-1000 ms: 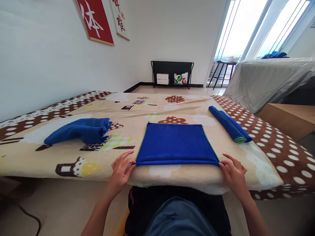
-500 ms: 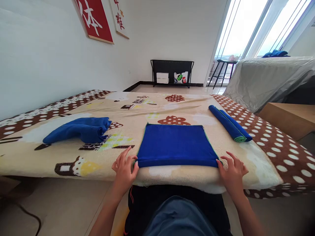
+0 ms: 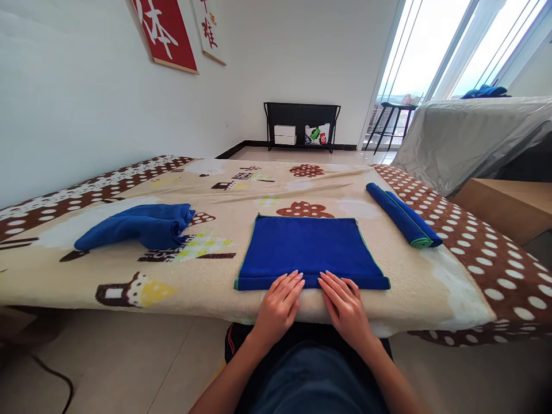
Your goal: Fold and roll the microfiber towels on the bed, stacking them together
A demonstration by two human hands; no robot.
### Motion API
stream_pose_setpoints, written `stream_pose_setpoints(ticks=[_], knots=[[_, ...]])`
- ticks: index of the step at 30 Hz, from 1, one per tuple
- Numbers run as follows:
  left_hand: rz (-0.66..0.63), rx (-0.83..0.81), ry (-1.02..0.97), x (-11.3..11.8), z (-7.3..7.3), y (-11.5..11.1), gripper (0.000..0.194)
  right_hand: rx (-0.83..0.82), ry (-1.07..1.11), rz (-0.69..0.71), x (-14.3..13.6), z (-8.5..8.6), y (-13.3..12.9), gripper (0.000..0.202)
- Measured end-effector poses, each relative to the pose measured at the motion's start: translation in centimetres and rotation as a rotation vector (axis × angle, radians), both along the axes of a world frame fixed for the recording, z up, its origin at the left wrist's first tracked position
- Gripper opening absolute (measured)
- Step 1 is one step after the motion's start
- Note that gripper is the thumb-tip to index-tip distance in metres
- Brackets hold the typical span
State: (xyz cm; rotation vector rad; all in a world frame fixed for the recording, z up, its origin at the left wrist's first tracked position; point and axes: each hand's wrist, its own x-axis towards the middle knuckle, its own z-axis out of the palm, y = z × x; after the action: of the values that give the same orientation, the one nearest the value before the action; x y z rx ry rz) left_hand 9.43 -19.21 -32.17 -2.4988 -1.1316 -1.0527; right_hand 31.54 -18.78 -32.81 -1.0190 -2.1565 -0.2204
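A blue cloth with green edging point(image 3: 308, 244) lies flat on the patterned blanket point(image 3: 172, 293), its near edge rolled into a narrow strip. My left hand point(image 3: 280, 302) rests on this rolled edge left of its middle, fingers stretched out and lying flat. Right of the middle, my right hand point(image 3: 345, 302) lies on the same edge, also with fingers extended. A small gap separates the two hands. To the right is a rolled blue cloth point(image 3: 403, 215) with a green spiral end. A loosely bunched blue cloth point(image 3: 135, 227) lies to the left.
A cardboard box point(image 3: 504, 201) and a plastic-covered piece of furniture point(image 3: 466, 138) stand on the right. Beyond the blanket are a black rack point(image 3: 302, 112) and a dark stool point(image 3: 394, 106). A cable point(image 3: 56, 376) runs over the floor at lower left.
Both hands have left the ends of the rolled edge and moved inward to its middle. Their pinching fingers have straightened and now lie on the roll.
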Motion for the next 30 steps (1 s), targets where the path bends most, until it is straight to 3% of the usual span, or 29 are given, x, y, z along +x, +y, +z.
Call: stream_pose_setpoints(ticks=[6, 9, 13, 15, 19, 21, 25, 30], knots=[[0.157, 0.015, -0.004, -7.3, -0.8, -0.8, 0.052, 0.076, 0.058, -0.182, 6.6, -1.5, 0.2, 0.045], [0.316, 0.065, -0.017, -8.8, -1.1, -1.3, 0.048, 0.097, 0.087, -0.270, 8.5, -2.1, 0.2, 0.042], [0.590, 0.135, -0.044, -5.4, -0.7, -1.8, 0.043, 0.088, 0.118, -0.355, 6.5, -1.6, -0.1, 0.037], [0.513, 0.116, -0.006, -2.5, -0.2, -1.9, 0.042, 0.068, 0.093, -0.285, 4.0, -0.9, -0.4, 0.037], [0.178, 0.041, 0.076, 2.5, 0.6, -1.2, 0.043, -0.030, -0.012, -0.068, -0.9, 0.6, -0.5, 0.039], [0.156, 0.001, 0.073, 3.6, 0.9, -0.7, 0.041, -0.066, -0.014, -0.055, -2.1, 0.8, -0.3, 0.039], [0.222, -0.077, 0.062, 2.8, 1.1, -0.2, 0.041, -0.072, -0.010, -0.120, -1.4, 0.4, 0.3, 0.041], [0.345, -0.044, 0.079, -2.4, 0.2, -0.3, 0.045, -0.008, -0.011, -0.279, 3.0, -0.6, 0.7, 0.043]])
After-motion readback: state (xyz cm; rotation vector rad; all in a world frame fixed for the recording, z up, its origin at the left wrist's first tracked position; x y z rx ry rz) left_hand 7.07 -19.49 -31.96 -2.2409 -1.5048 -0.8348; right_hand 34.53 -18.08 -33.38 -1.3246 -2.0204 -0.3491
